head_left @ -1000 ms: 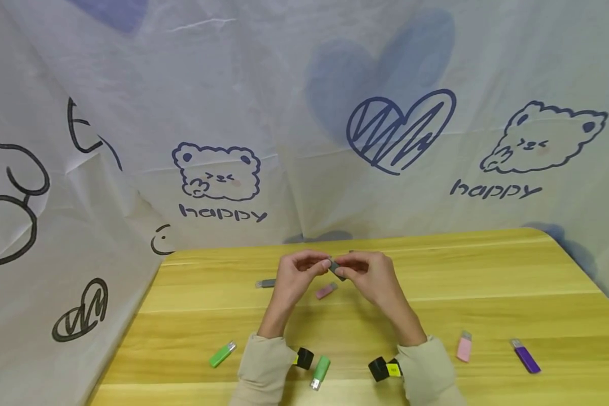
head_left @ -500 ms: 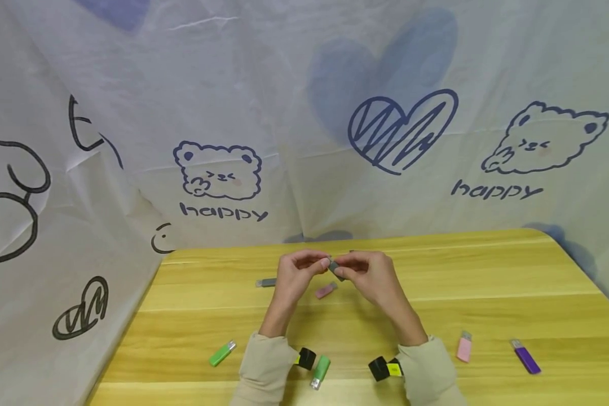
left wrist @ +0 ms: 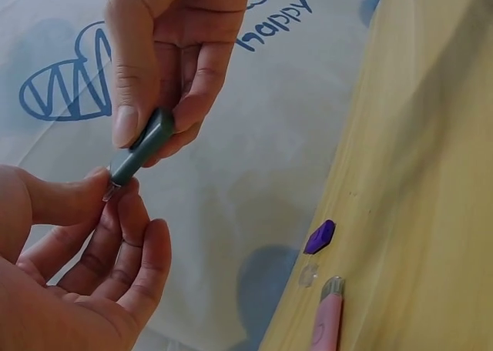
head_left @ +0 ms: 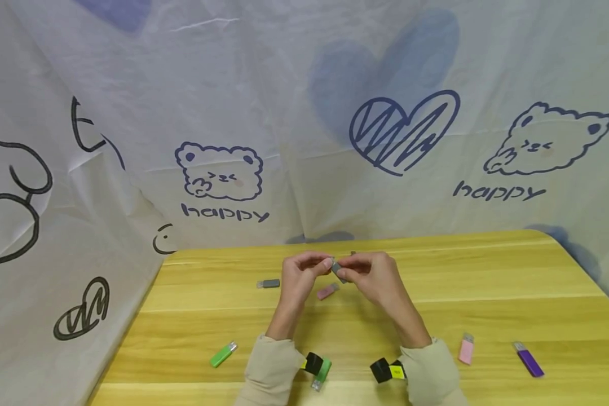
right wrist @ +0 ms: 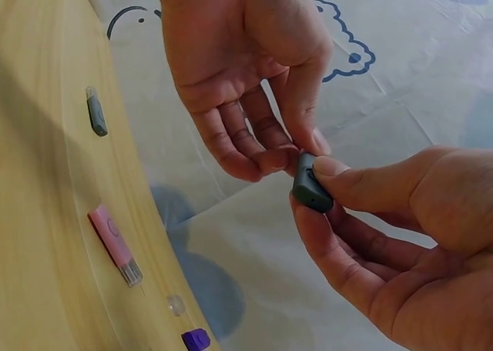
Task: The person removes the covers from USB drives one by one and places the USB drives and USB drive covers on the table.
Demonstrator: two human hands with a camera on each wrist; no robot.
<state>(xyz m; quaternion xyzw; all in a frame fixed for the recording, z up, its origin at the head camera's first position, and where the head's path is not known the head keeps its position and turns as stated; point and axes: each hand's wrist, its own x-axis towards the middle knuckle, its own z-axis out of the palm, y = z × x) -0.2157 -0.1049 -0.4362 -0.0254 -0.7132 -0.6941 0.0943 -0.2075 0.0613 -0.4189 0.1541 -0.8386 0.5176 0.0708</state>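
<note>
Between the two hands, above the far middle of the table, is a grey USB flash drive (head_left: pixel 338 272). The right hand (head_left: pixel 373 273) pinches its body with thumb and fingers. At the other end, the left hand (head_left: pixel 301 276) pinches the small plug end between thumb and fingertips. In the left wrist view that end of the flash drive (left wrist: pixel 142 147) looks clear and shiny, mostly covered by the fingertips. A pink flash drive (head_left: pixel 327 291) lies on the table just below the hands. Another grey flash drive (head_left: pixel 268 283) lies left of the left hand.
On the wooden table (head_left: pixel 193 316) lie a bright green drive (head_left: pixel 224 354), a darker green drive (head_left: pixel 322 373) partly behind the left wrist camera, a pink drive (head_left: pixel 466 348) and a purple drive (head_left: pixel 529 361). A purple piece (left wrist: pixel 320 237) lies near the far edge, before a printed cloth.
The left hand and forearm have shifted slightly right, uncovering more of the grey drive beside it; its wrist camera now overlaps the darker green drive. Both hands keep their pinch.
</note>
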